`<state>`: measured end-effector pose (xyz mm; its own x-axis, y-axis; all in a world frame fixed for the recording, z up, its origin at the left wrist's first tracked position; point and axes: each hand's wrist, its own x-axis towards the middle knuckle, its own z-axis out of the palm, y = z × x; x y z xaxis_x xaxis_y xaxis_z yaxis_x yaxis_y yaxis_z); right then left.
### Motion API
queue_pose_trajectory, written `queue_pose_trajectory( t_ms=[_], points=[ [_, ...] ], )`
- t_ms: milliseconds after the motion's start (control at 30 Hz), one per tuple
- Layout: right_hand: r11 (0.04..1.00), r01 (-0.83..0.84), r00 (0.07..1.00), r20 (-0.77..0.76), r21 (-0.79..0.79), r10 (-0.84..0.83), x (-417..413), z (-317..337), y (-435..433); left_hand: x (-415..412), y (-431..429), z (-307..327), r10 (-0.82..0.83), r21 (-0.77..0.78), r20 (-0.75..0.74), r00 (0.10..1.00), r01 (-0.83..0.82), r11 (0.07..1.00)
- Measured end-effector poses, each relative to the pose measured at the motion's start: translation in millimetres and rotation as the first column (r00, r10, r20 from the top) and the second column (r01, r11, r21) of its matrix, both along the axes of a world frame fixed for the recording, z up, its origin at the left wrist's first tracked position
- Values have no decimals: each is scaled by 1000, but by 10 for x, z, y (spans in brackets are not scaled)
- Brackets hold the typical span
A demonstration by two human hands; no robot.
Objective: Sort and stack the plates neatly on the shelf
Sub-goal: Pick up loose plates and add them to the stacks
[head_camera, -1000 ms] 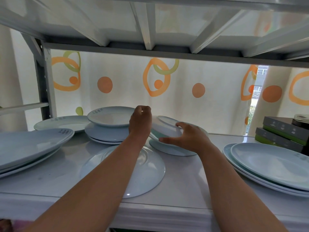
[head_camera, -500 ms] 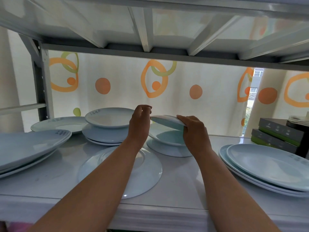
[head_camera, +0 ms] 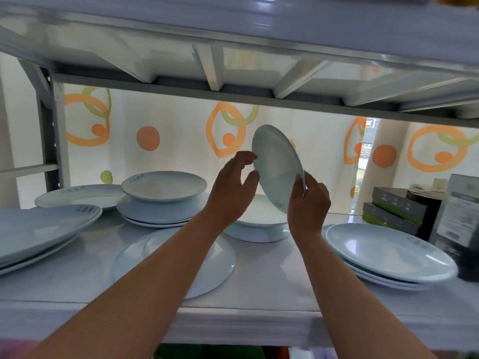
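Observation:
A small pale blue plate [head_camera: 276, 164] is tipped almost on edge in the air above the middle stack of plates [head_camera: 256, 226]. My right hand [head_camera: 308, 203] grips its lower right rim. My left hand [head_camera: 233, 187] is at the plate's left edge with fingers spread, fingertips at or just off the rim. On the white shelf [head_camera: 272, 288] lie a large flat plate [head_camera: 181, 260] in front, a stack of bowls and plates [head_camera: 163, 200] at back left, large plates [head_camera: 39, 229] at the far left and oval plates [head_camera: 388, 252] at the right.
The upper shelf's underside with ribs [head_camera: 212, 66] hangs close above the raised plate. Dark boxes [head_camera: 396, 211] stand at the right end. A single flat plate [head_camera: 77, 195] lies at the back left by the grey upright [head_camera: 49, 138]. A patterned curtain hangs behind.
The small plate went from lying on the middle stack to lifted and tipped nearly upright. My right hand rose with it; my left hand loosened from its rim and opened.

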<state>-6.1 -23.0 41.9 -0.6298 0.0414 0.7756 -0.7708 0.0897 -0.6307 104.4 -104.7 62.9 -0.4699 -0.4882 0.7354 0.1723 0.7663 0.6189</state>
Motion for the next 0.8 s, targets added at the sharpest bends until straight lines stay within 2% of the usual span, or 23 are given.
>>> queue_pose_trajectory(
  t_ms=[100, 200, 300, 367, 433, 500, 700, 800],
  points=[
    [996, 62, 993, 105, -56, -56, 44, 50, 259, -35, 182, 7, -30, -55, 83, 996, 35, 998],
    [984, 143, 936, 339, -106, -99, 11, 163, 612, -95, 392, -31, -59, -136, 156, 986, 81, 987],
    [973, 114, 815, 579, -200, 23, -87, 213, 1009, -164, 626, -67, -92, -179, 207, 974, 130, 975],
    [946, 54, 721, 668, -321, 185, -106, 214, 1238, -211, 801, -87, -132, -170, 244, 961, 177, 969],
    [904, 0, 647, 689, -428, 326, -94, 223, 1439, -260, 971, -114, -155, -178, 307, 939, 216, 960],
    [889, -26, 595, 707, -458, 382, -88, 215, 1592, -310, 1124, -162, -150, -208, 386, 910, 244, 947],
    [862, -98, 450, 751, -497, 484, -183, 43, 1724, -412, 1324, -348, -126, -222, 486, 865, 262, 939],
    [882, -138, 448, 766, -450, 461, -262, 27, 1724, -417, 1296, -413, -161, -167, 507, 847, 280, 945]
  ],
)
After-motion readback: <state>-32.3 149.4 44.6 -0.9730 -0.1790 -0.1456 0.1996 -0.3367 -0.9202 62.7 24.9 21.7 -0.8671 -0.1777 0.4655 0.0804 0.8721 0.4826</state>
